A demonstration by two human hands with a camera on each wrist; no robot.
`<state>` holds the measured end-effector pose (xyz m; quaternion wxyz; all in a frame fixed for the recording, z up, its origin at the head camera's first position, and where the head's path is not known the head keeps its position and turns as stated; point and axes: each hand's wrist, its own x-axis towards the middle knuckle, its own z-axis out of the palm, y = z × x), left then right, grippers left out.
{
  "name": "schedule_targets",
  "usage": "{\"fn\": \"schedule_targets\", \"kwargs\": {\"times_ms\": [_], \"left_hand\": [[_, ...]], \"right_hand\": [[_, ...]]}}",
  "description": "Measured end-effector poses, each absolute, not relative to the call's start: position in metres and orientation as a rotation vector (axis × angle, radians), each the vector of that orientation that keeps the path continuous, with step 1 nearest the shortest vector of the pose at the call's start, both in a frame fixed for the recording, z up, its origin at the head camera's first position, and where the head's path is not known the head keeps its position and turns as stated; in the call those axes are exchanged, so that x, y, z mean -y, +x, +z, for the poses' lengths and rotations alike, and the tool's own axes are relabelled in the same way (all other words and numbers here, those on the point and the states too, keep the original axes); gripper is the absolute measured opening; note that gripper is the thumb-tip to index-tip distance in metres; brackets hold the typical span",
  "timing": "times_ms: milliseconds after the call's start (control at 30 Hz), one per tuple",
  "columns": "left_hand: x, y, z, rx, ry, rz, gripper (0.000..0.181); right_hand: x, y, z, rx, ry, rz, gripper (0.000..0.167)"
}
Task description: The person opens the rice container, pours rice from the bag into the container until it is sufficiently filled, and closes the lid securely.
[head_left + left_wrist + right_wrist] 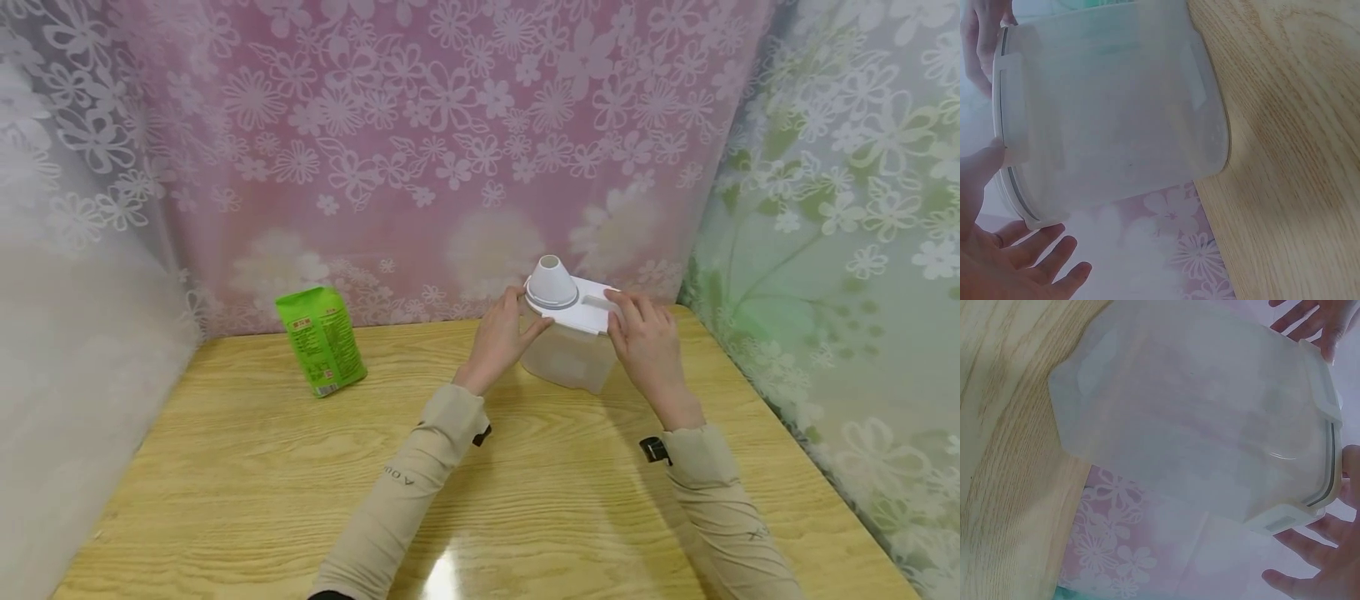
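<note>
A translucent food storage container (566,358) stands upright near the back right of the table. Its white lid (587,317) carries a white cone-shaped spout (551,285) and has a long recess beside it. My left hand (495,337) grips the lid's left end, thumb on the near rim, index finger round the far side. In the left wrist view, the other fingers (1050,256) spread loosely past the rim. My right hand (649,343) holds the right end, with fingers at the side clip (1282,517) in the right wrist view. Nothing distinct shows inside the container.
A bright green printed bag (321,342) stands upright at the back left of the wooden table (315,492). Flowered curtains (450,150) hang behind the table and along both sides.
</note>
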<state>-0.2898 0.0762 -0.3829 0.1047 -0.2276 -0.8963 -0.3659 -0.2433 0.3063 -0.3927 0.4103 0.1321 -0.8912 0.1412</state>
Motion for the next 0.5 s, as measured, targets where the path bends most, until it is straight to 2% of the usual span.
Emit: {"fn": "schedule_targets", "kwargs": {"times_ms": [500], "left_hand": [[-0.061, -0.281, -0.386, 2.603, -0.650, -1.042, 0.069]], "right_hand": [[-0.294, -0.239, -0.393, 2.247, 0.379, 0.369, 0.029]]}}
